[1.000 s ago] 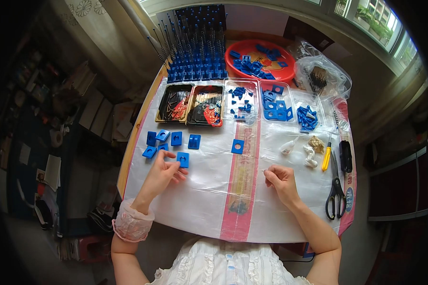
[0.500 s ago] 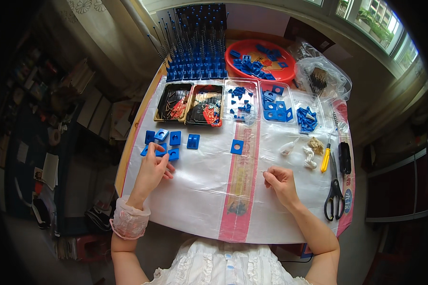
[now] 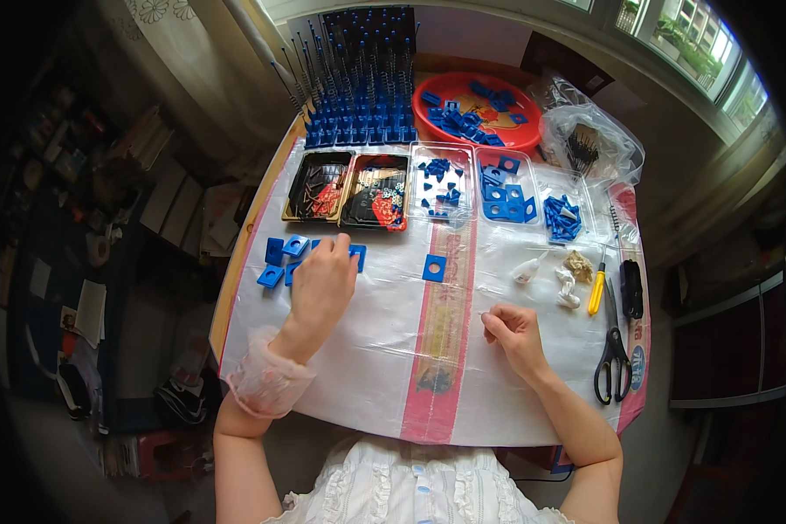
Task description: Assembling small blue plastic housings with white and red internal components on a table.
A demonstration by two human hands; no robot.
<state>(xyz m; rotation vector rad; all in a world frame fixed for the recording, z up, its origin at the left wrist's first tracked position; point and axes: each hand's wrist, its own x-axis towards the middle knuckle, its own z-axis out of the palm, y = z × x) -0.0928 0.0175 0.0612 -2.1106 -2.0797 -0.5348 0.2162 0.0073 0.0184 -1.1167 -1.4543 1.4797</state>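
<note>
My left hand (image 3: 321, 284) is bent down over a small blue plastic block (image 3: 359, 253) left of the middle of the table. Its fingers are drawn together at the block's left side; the fingertips are hidden behind the hand. More blue plastic blocks (image 3: 272, 276) lie around and partly under this hand. My right hand (image 3: 515, 339) rests right of the pink stripe, thumb and fingers pinched together. A tiny pale tip pokes from the pinch, too small to name. Between the hands, farther off, a blue square plate with a round hole (image 3: 434, 268) lies flat.
Black trays (image 3: 320, 188) and clear trays (image 3: 444, 183) of small parts stand across the table. Behind are blue stands with springs and rods (image 3: 358, 96) and a red basin (image 3: 479, 109). At right lie a small bottle (image 3: 527, 269), yellow-handled tool (image 3: 596, 293) and scissors (image 3: 614, 367).
My left hand has moved right and slightly away from me, from the group of blue blocks to the single block beside it. My right hand has stayed in place, still pinched.
</note>
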